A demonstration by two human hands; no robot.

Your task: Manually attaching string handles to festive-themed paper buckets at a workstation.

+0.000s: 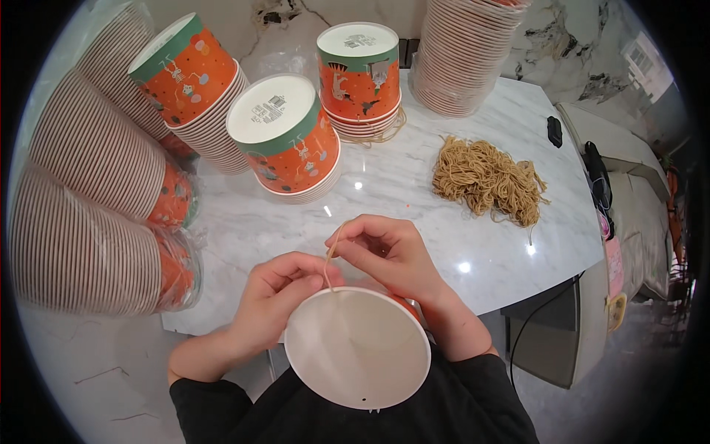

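Observation:
A paper bucket [359, 348] with a white inside is tilted toward me at the table's near edge, close against my body. A thin tan cord [327, 270] passes at its far rim and rises from there. My left hand [277, 300] is closed at the rim's upper left, thumb and fingers pinching around the cord's lower part. Higher up, my right hand [388, 255] pinches the cord between thumb and fingertips, its wrist beside the bucket's right side. A small dark hole shows near the bucket's close rim.
A heap of tan cords [484, 181] lies on the marble table [384, 174]. Upside-down orange bucket stacks [296, 152] stand at the back, one [362, 81] with cords around its base. Wrapped stacks [89, 244] line the left. A black object [554, 132] sits far right.

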